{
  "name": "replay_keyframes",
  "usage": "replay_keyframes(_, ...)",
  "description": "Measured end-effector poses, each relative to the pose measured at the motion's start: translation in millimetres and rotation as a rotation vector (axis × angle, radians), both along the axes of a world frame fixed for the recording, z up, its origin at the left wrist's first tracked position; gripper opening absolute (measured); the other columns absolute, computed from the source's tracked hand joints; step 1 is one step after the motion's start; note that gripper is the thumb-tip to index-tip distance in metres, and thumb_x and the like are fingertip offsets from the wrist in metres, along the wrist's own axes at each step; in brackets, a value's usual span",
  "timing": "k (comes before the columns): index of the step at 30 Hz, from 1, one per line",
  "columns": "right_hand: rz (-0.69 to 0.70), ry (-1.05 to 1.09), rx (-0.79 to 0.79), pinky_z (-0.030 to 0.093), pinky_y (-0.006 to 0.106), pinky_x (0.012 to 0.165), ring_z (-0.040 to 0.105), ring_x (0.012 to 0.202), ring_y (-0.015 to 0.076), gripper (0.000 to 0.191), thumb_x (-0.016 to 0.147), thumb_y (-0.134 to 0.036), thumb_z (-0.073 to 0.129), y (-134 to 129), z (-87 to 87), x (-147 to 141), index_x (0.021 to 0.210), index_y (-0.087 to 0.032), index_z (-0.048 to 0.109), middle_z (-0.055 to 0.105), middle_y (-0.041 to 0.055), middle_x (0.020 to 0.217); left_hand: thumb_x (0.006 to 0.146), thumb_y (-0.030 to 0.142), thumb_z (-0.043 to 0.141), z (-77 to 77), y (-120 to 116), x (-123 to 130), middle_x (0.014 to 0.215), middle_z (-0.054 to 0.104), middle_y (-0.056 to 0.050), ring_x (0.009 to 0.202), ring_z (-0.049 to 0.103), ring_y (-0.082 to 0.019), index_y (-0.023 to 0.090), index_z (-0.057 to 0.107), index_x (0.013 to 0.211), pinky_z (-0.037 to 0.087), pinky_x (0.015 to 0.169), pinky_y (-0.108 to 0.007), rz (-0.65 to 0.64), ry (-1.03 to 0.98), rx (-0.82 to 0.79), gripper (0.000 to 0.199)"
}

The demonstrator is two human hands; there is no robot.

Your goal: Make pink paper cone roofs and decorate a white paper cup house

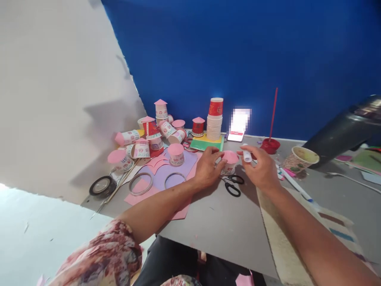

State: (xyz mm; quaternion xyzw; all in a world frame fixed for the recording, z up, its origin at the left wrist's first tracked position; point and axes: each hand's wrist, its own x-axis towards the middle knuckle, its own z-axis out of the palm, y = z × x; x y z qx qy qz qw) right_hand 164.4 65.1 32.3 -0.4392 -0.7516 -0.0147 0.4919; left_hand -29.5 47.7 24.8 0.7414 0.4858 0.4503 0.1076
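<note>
A small paper cup with a pink paper roof (pixel 230 157) stands upright near the middle of the table. My left hand (pixel 209 167) has its thumb and fingers pressed to the left side of this cup. Over on the right, my right hand (pixel 259 165) grips a white tube-like stick (pixel 247 154) between thumb and fingers, beside the roof. Black-handled scissors (pixel 233 189) lie just in front of the cup. Another pink-roofed cup (pixel 176 155) stands to the left on purple paper (pixel 190 160).
Several decorated cups, two bangles (pixel 141 184) and black tape (pixel 102 186) are at the left. Behind are a white cup stack (pixel 214 128) and a lit phone (pixel 238 125). A red pot (pixel 270 146), a patterned cup (pixel 300 159) and a dark bottle (pixel 336 131) stand right.
</note>
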Motion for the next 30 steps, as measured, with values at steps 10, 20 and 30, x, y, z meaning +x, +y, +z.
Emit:
replay_keyframes(10,0.002,-0.023,0.01,0.055,0.042,0.083,0.067,0.089,0.0268,0.033,0.082,-0.018,0.059,-1,0.2,-3,0.114,-0.022,0.066,0.076,0.0077,0.101,0.094,0.031,0.056,-0.1,0,0,0.12,0.057,-0.011,0.112,0.058,-0.022,0.017,0.07,0.114,0.049,0.1,-0.037,0.009,0.032,-0.003,0.028)
replay_keyframes(20,0.024,0.046,-0.056,0.054,0.045,0.087,0.067,0.097,0.0292,0.031,0.085,-0.023,0.06,-2,2.7,-5,0.116,-0.024,0.064,0.076,0.0072,0.103,0.092,0.03,0.057,2.4,0,1,0.12,0.056,-0.011,0.114,0.057,-0.023,0.017,0.066,0.117,0.048,0.101,-0.037,-0.018,0.032,0.016,0.029)
replay_keyframes(30,0.206,0.172,-0.268,0.054,0.044,0.089,0.07,0.102,0.0271,0.032,0.094,-0.034,0.053,7,7.8,-8,0.124,-0.024,0.057,0.076,0.0067,0.109,0.09,0.033,0.061,6.5,4,6,0.12,0.055,-0.012,0.112,0.056,-0.025,0.016,0.065,0.116,0.048,0.099,-0.04,0.01,0.069,0.012,0.031)
